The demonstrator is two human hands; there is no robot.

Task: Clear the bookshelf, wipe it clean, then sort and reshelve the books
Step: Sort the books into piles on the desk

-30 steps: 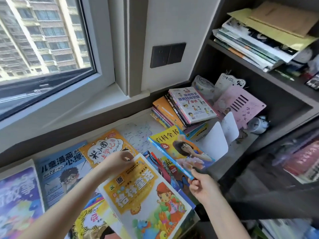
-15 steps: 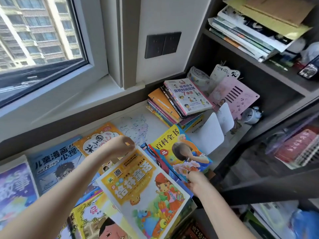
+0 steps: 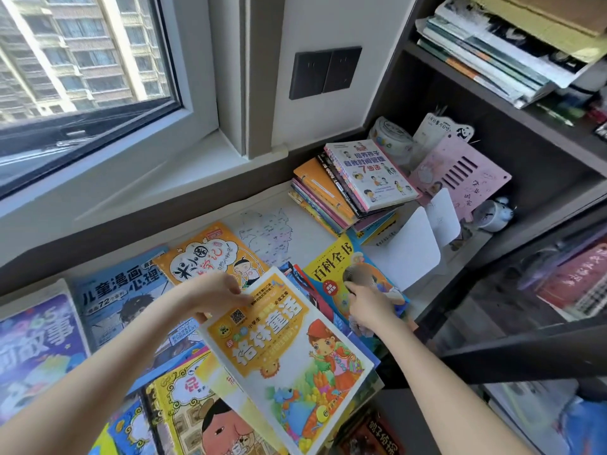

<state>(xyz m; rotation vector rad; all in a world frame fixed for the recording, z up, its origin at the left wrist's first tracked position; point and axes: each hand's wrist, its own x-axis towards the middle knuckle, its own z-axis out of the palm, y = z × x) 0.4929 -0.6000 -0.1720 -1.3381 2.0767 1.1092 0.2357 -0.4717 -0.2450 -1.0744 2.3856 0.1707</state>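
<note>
Head view | fairy-tale book tilted over the spread of books on the tabletop, top edge pinched by left hand | encyclopedia now flatter than a second ago, right hand on its cover, grip unclear | book stack beside bookshelf; window behind

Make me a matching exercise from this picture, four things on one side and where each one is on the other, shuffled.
Things:
1 fairy-tale book
2 encyclopedia
3 book stack
4 pink bookend

Places:
A under the right hand
B beside the small clock
C pinched by the left hand
D below the wall switch

Pairs: 1-C, 2-A, 3-D, 4-B.
</note>
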